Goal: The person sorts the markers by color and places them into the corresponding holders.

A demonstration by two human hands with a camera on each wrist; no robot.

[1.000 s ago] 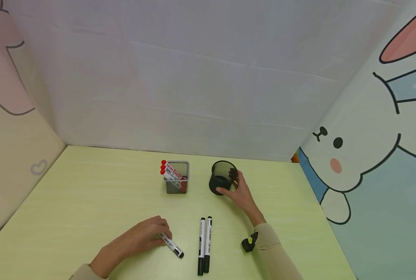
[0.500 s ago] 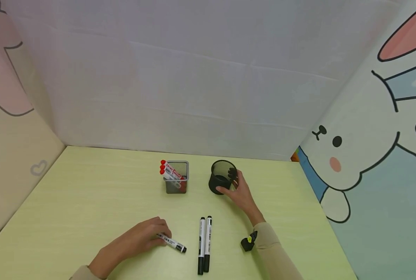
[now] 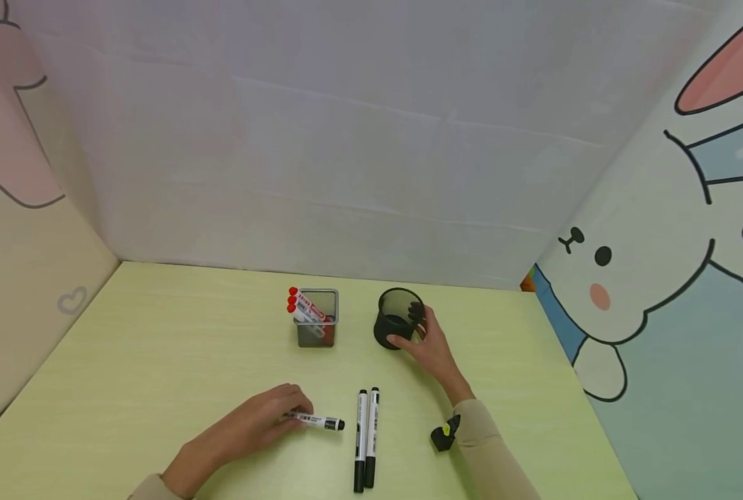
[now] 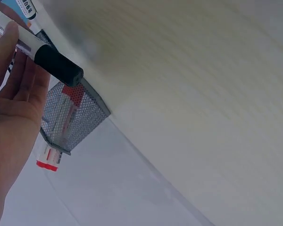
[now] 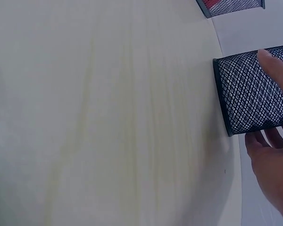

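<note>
My left hand point(image 3: 262, 420) pinches a white marker with a black cap point(image 3: 324, 421) near the front of the table; the cap points right. In the left wrist view the thumb presses on the marker's barrel point(image 4: 30, 42). My right hand point(image 3: 430, 347) grips the side of a round black mesh pen holder point(image 3: 390, 332), thumb in front and fingers around the far side. Two more black-capped markers point(image 3: 360, 430) lie side by side on the table, between the hands. A square grey mesh pen holder point(image 3: 309, 339) stands at the back, with several red-capped markers point(image 3: 305, 309) leaning in it.
The pale yellow table point(image 3: 178, 333) meets a white back wall point(image 3: 346, 173). A side wall with a cartoon rabbit point(image 3: 634, 298) stands at the right, another printed wall point(image 3: 28, 278) at the left. A small black device point(image 3: 444, 434) sits at the right wrist.
The marker in my left hand has swung from pointing down and right to nearly level, its cap rising toward the right. My right hand and the round pen holder stay in place.
</note>
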